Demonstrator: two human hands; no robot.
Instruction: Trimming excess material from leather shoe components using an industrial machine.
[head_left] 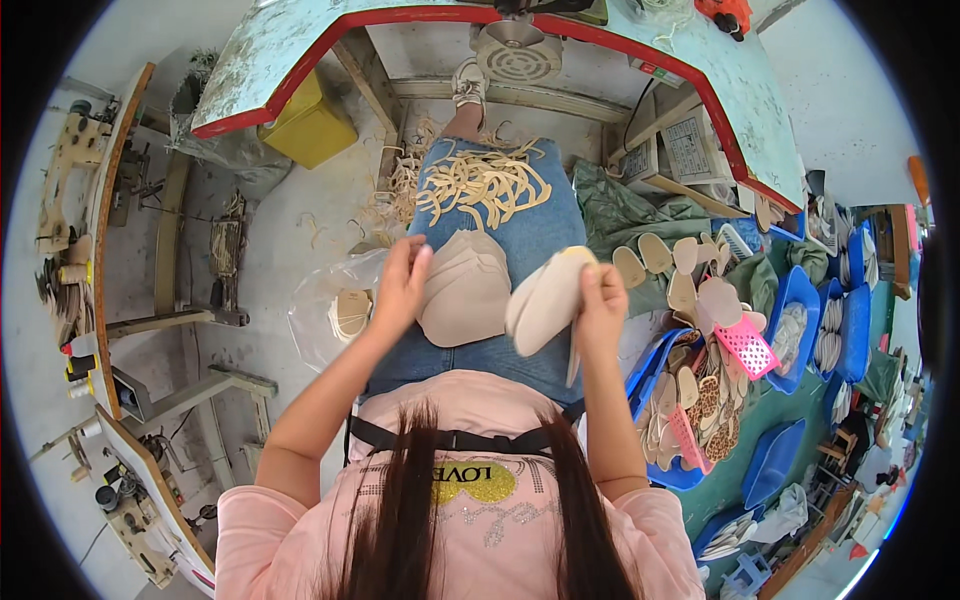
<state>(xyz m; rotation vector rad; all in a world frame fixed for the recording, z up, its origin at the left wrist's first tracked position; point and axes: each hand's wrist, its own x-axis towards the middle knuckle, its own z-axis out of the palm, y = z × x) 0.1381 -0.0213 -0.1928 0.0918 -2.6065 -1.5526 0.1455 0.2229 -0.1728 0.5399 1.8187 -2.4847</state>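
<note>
The right hand (603, 300) is pinching smooth, sole-shaped beige pieces (543, 305). A fanned stack (463, 303) is lying between the 2 hands; the left hand (402, 280) is curving beside it, its grip unclear. Beyond both, curly strips (490, 185) are tangling. Leftward, floor (285, 225) is stretching past a plastic bag (308, 312); right of the right hand, a blue basket (680, 480) is crowding; farther ahead, a red-edged table (745, 90) is bending.

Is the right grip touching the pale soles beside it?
Touching. The head view shows the right grip pinching the pale soles at their upper right edge, no gap visible.
</note>
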